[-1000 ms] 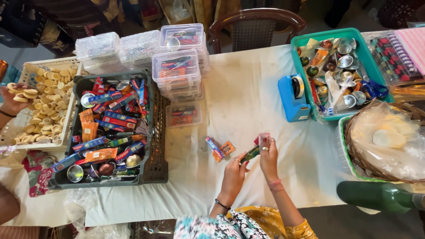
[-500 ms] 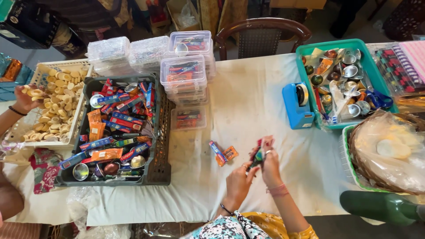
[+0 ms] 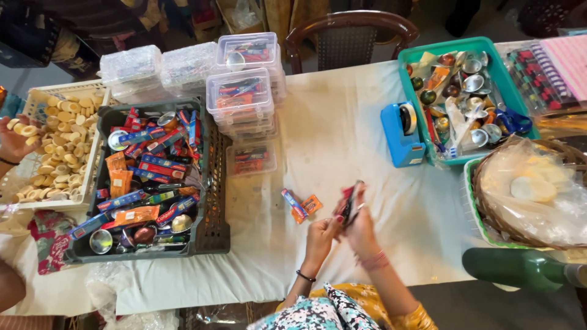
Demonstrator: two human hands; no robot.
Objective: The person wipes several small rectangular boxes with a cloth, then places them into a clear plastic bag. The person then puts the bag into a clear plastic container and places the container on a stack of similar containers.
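My left hand [image 3: 321,235] and my right hand [image 3: 362,227] meet over the white tablecloth [image 3: 342,134] near its front edge, both gripping a small dark and red packet [image 3: 350,201] held up between the fingers. Just left of my hands lie two small items on the cloth: a little toothpaste box [image 3: 293,205] and an orange sachet [image 3: 312,204]. A dark grey crate [image 3: 214,201] full of toothpaste boxes, orange sachets and small tins stands further left.
Stacked clear plastic boxes [image 3: 239,101] stand behind the crate. A white basket of round pale pieces [image 3: 52,146] sits far left, with another person's hand [image 3: 15,140] on it. At right: blue tape dispenser [image 3: 402,134], teal tray of small tins [image 3: 465,98], wrapped wicker basket [image 3: 532,189], green bottle [image 3: 520,269].
My hands have drawn closer together and slightly nearer to me, turning the small packet upright between them. The other person's hand at the far left has shifted over the white basket.
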